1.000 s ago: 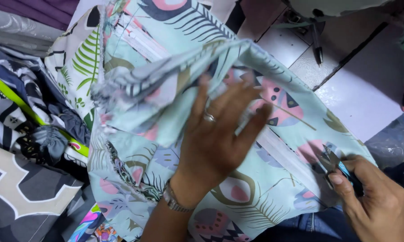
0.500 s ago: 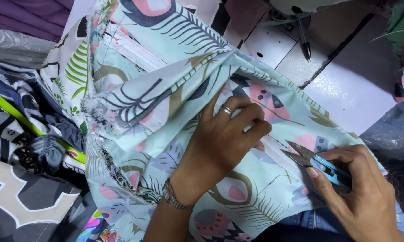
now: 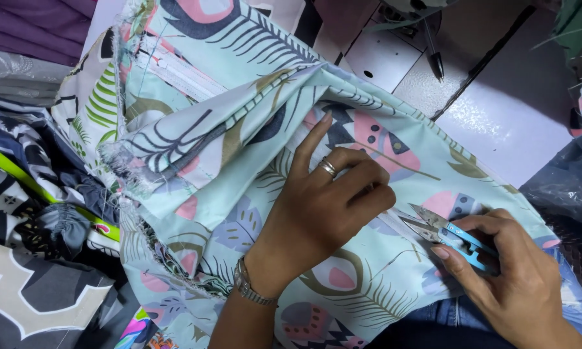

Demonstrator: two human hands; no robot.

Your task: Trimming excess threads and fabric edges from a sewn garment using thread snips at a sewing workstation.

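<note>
Single head cam, looks steeply down, close over lap fabric (image 3: 381,271), sewing machine bed (image 3: 498,110) beyond.

Sewing machine (image 3: 426,26) cut off at top edge, only needle area and bed showing. Fabric (image 3: 239,161) under left hand (image 3: 317,213) hidden. Snips (image 3: 449,234) handle buried in right hand (image 3: 504,271). Dark cloth pile (image 3: 39,213) runs off left edge.

I count two hands: my left hand (image 3: 317,207) and my right hand (image 3: 504,271). One pair of blue thread snips (image 3: 449,234). One ring (image 3: 328,168), one metal wristwatch (image 3: 247,284). One pale mint printed fabric (image 3: 239,129), and one sewing machine needle (image 3: 435,59).
</note>
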